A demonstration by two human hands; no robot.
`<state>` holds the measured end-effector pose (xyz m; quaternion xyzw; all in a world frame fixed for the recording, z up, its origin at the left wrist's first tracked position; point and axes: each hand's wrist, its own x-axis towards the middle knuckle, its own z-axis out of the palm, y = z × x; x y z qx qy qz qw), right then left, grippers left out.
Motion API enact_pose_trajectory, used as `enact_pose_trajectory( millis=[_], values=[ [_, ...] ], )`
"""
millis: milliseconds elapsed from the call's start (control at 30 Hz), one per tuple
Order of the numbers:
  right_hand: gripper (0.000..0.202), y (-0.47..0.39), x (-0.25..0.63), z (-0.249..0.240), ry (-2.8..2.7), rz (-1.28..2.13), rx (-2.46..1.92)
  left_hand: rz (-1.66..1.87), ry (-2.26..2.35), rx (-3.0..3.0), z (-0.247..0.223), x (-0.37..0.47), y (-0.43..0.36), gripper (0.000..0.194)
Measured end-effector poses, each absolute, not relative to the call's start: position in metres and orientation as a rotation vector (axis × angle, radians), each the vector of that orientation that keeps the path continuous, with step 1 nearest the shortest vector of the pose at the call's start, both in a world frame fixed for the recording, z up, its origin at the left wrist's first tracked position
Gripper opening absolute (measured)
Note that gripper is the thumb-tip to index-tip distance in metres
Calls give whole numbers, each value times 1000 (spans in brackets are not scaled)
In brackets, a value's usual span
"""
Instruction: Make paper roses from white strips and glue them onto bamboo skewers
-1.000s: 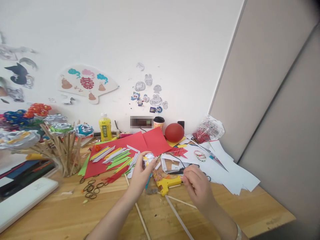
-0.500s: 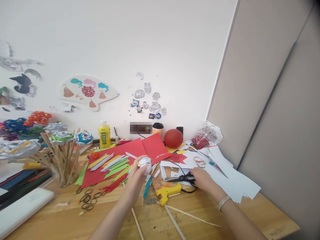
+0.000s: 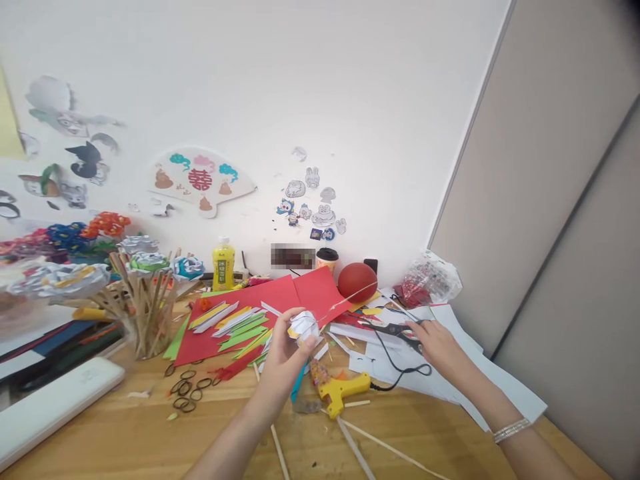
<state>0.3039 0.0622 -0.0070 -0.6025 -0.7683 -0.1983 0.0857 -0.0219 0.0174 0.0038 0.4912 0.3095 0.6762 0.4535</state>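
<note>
My left hand [image 3: 287, 363] is closed around a white paper flower [image 3: 304, 327] with a touch of yellow, held above the table's middle. A thin pale strand [image 3: 345, 303] shows to the flower's upper right; whether it is joined to it I cannot tell. My right hand [image 3: 433, 340] grips black scissors [image 3: 390, 328] by the handles, over white paper sheets [image 3: 480, 383], with the blades pointing left. Below, between my hands, lies a yellow glue gun [image 3: 345, 388] with a black cord [image 3: 400, 377].
Folded paper strips [image 3: 245, 330] lie on red paper [image 3: 273, 293]. Left stand a jar of sticks [image 3: 145, 320] and a yellow bottle [image 3: 223, 267]; rubber bands [image 3: 187, 393] and a white case [image 3: 60, 417] lie nearer. Behind are a red balloon [image 3: 357, 281] and a lidded cup [image 3: 327, 260].
My right hand has moved away and to the right, carrying the scissors off the spot beside the glue gun. My left hand still holds the paper flower. The view has shifted a little left.
</note>
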Motion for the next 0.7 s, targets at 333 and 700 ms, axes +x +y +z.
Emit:
enact_pose_trajectory(
  millis=[333, 700],
  values=[
    [55, 18, 258, 2, -2115, 19, -1614, 1716, 849, 1303, 1, -23, 21, 39],
    [45, 9, 155, -21, -1852, 1139, -869, 1597, 921, 1537, -5, -17, 18, 32]
  ],
)
